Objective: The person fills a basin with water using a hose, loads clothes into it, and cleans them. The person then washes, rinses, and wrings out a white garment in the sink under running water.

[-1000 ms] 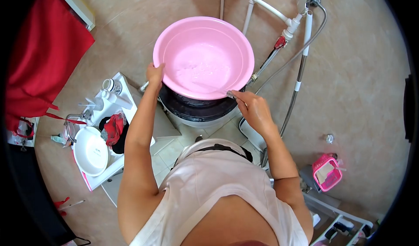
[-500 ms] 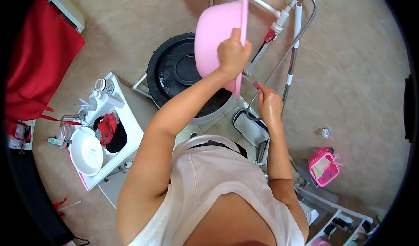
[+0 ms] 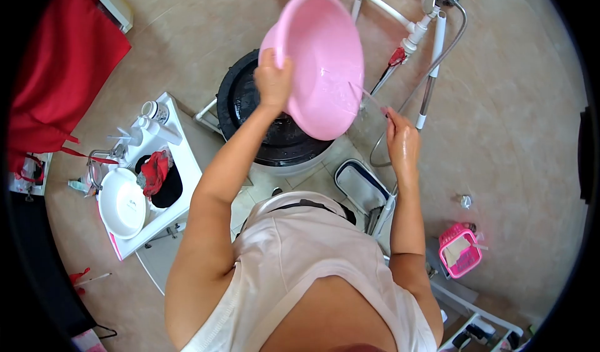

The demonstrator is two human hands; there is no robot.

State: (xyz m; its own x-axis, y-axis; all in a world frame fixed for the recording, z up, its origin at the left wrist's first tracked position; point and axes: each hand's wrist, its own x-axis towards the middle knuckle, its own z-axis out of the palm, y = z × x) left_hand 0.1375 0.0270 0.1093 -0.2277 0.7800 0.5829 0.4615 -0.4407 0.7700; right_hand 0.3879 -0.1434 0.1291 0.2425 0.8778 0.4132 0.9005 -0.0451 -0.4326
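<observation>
Two hands stand apart, left [image 3: 273, 84] clamped on a tilted, glistening pink basin [image 3: 328, 61], right [image 3: 403, 142] of unclear grip.

Pink basin [image 3: 328, 70], black lid [image 3: 290, 140]

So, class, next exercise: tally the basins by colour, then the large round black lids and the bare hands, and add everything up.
Pink basins: 1
White basins: 1
Large round black lids: 1
Bare hands, the left hand and the right hand: 2
Total: 5
</observation>
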